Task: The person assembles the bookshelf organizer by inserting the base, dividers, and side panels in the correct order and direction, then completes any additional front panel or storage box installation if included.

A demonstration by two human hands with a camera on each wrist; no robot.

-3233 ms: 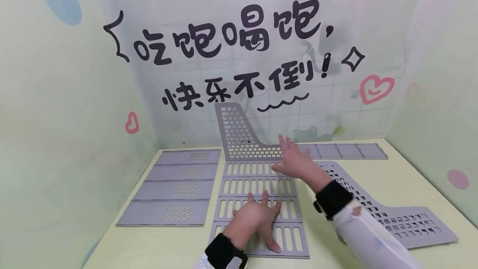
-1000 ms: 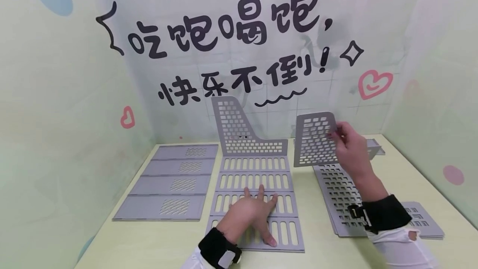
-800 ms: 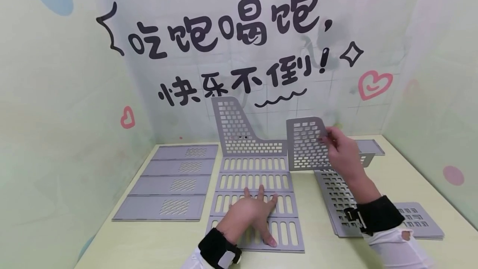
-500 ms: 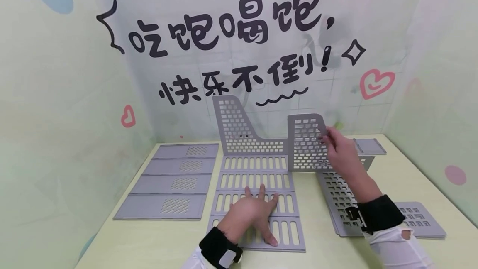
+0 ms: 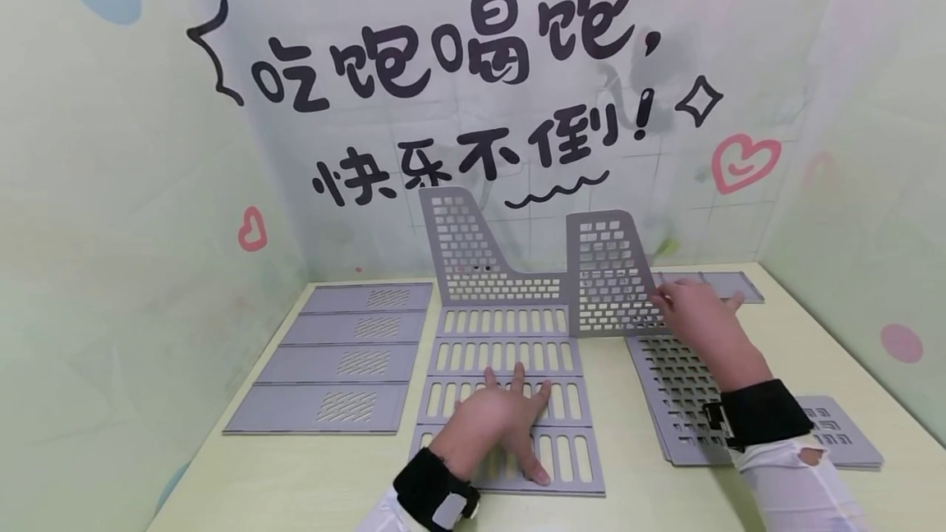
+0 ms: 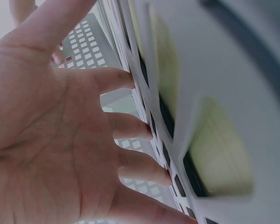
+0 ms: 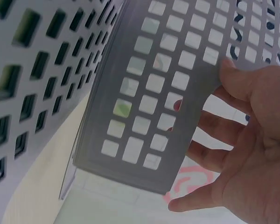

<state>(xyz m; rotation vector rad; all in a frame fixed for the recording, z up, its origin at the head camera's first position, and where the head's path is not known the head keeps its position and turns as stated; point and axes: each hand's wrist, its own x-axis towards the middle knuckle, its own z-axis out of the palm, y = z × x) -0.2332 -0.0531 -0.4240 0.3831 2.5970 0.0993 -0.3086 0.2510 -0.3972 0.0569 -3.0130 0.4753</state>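
In the head view, the right hand (image 5: 702, 327) is now lower on the slanted edge of the upright, grey, plastic-looking panel with brick-shaped holes (image 5: 610, 279); half a second ago it was near the top corner. This panel stands at about 1 o'clock from the flat, grey, plastic-looking panel with long slots (image 5: 510, 339). It seems to be in place beside the grey, L-shaped, brick-holed panel (image 5: 489, 246) at 12 o'clock, but I cannot tell if they are joined. The left hand (image 5: 493, 427) stays on the slotted panel.

In the left wrist view, its fingers (image 6: 142, 170) are spread wide, tips against the slots, gripping nothing.

In the right wrist view, the thumb (image 7: 233, 77) is on the panel's near side and fingers go behind, so it is pinched.
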